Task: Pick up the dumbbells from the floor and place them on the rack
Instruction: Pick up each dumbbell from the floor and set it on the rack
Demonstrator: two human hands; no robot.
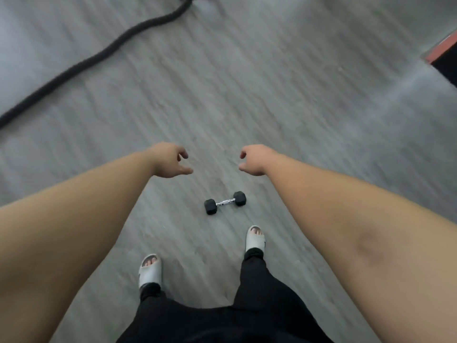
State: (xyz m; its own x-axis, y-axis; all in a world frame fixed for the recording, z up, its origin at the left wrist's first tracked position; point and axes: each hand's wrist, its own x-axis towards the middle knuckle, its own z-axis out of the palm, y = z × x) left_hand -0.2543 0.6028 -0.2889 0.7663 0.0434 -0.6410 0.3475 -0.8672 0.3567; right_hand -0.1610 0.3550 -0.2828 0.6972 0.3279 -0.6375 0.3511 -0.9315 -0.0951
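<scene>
Legs: black trousers (pixel 259 293) filled the bottom edge of the view, the person standing with feet apart.
Left foot: a pale open-toed slide (pixel 150 271) rested flat on the floor, set farther back than the other foot.
Right foot: a matching pale slide (pixel 256 238) was planted ahead of the left one, just short of the weight.
Dumbbell: one small dumbbell (pixel 225 202) with black hexagonal heads and a shiny metal handle lay on the floor between the two arms, just ahead of the right foot; it sat at a slight slant, its right head a little farther away than its left, and nothing touched it.
Left hand: the left hand (pixel 169 160) was stretched forward with the forearm bare, empty, fingers loosely curled with a narrow gap between thumb and forefinger; it appeared above and left of the dumbbell and clear of it.
Right hand: the right hand (pixel 254 159) mirrored it, empty, fingers half curled and thumb set a little apart; it too was clear of the dumbbell.
Floor: grey wood-grain flooring (pixel 309 115) was smeared by motion blur.
Rope: a thick black rope (pixel 103 54) snaked across the floor from the left edge up to the top, well apart from the dumbbell.
Far right: a dark mat or platform with an orange-red edge (pixel 442 50) cut into the right border; blur hid what it was.
</scene>
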